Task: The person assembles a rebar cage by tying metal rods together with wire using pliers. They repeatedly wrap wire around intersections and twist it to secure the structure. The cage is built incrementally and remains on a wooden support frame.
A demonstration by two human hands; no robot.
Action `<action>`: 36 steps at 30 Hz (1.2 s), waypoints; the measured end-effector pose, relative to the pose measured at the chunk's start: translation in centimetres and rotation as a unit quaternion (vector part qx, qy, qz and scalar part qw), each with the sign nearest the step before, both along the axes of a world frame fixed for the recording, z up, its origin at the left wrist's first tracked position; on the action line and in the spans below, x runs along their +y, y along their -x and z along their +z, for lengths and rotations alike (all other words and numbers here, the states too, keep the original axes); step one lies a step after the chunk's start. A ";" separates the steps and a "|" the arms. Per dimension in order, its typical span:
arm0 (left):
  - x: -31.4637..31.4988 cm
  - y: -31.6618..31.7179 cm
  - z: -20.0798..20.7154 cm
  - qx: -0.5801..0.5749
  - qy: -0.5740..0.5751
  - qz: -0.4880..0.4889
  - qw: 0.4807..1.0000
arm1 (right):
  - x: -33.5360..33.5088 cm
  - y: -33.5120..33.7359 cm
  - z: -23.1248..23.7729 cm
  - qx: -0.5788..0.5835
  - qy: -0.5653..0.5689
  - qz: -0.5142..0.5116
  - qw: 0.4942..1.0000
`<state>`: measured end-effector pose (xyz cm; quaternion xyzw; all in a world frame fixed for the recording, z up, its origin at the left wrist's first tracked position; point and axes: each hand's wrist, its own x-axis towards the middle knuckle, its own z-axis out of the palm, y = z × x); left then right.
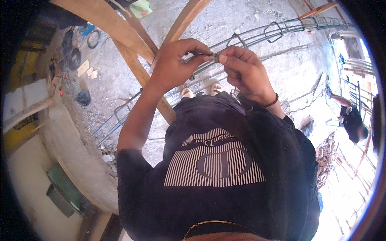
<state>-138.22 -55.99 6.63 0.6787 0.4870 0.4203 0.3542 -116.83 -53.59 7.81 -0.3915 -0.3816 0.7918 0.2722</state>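
Note:
My left hand [177, 62] is closed in a pinch, thumb against forefinger, in front of a long steel rebar cage [287, 28]. My right hand [246, 72], with a dark beaded bracelet on its wrist, pinches from the other side. Their fingertips meet over something small and dark, too tiny to make out. Behind the hands runs the cage of long bars, with bent stirrups [274, 32] around them. The part directly behind my fingers is hidden.
Crossed wooden planks [134, 66] stand at the left of the cage. A person [354, 124] in dark clothes is at the far right, near more bars. Rubble and coiled hoses [74, 59] lie at the left. A green metal box [66, 186] is lower left.

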 end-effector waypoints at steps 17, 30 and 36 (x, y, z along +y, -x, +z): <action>0.8 1.4 0.3 0.179 -0.285 -0.019 0.941 | -0.3 0.6 0.3 0.090 0.141 0.053 0.984; 1.6 1.5 3.3 0.124 0.074 0.007 0.989 | -1.0 1.4 -0.8 -0.213 -0.342 -0.049 0.914; 2.2 -0.8 3.7 0.221 -0.076 -0.037 0.972 | 0.1 0.7 -0.8 -0.250 -0.392 -0.053 0.884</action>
